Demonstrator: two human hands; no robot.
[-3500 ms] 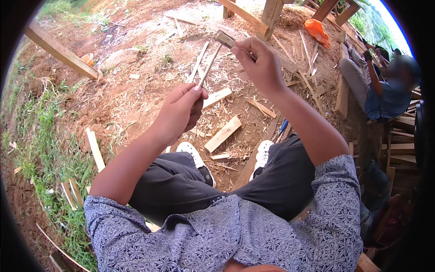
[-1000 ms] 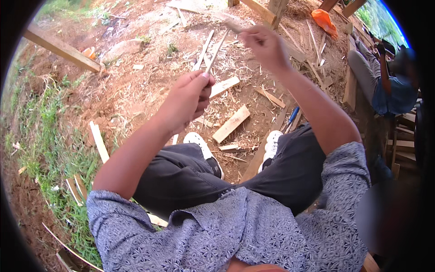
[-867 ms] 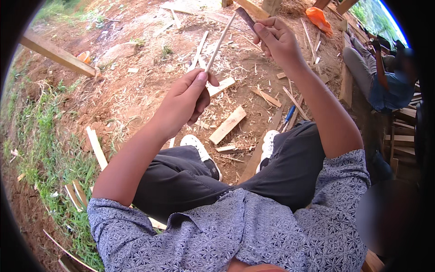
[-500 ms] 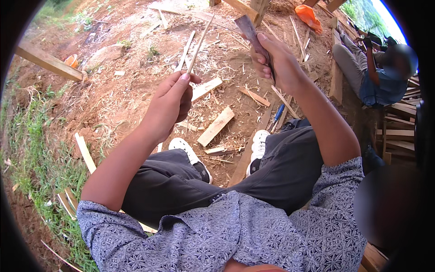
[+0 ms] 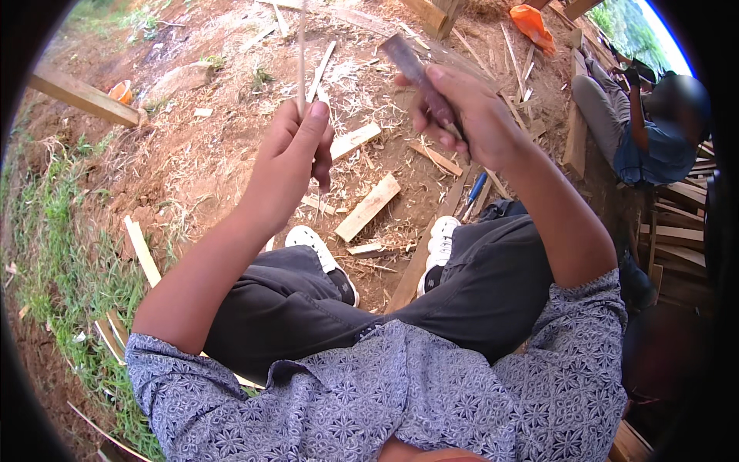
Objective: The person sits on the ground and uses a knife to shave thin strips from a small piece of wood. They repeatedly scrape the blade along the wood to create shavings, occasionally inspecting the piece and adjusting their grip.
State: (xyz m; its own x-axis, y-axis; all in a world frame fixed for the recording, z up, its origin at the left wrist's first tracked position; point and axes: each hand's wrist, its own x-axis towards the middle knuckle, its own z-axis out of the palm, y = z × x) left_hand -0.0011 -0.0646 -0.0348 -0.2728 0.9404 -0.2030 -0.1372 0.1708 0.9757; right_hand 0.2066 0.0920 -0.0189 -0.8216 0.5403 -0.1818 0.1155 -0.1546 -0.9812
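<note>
In front of me on the left, my left hand (image 5: 286, 165) is closed around the lower end of a thin pale wooden stick (image 5: 302, 58), which stands nearly upright above the fingers. Across from it, my right hand (image 5: 481, 115) grips a flat dark knife-like blade (image 5: 402, 56) with a broad squared end, tilted up to the left. Part of this tool is hidden by the fingers. A gap separates the blade from the stick, so the two do not touch.
Wood shavings and offcuts cover the dirt, including a short board (image 5: 368, 206) between my shoes. A blue-handled tool (image 5: 476, 188) lies by my right shoe. An orange bag (image 5: 533, 29) rests at the far right. Another person (image 5: 654, 138) sits at the right.
The stick has swung from leaning right to nearly upright. My right hand has shifted slightly left and down, turning the blade further left.
</note>
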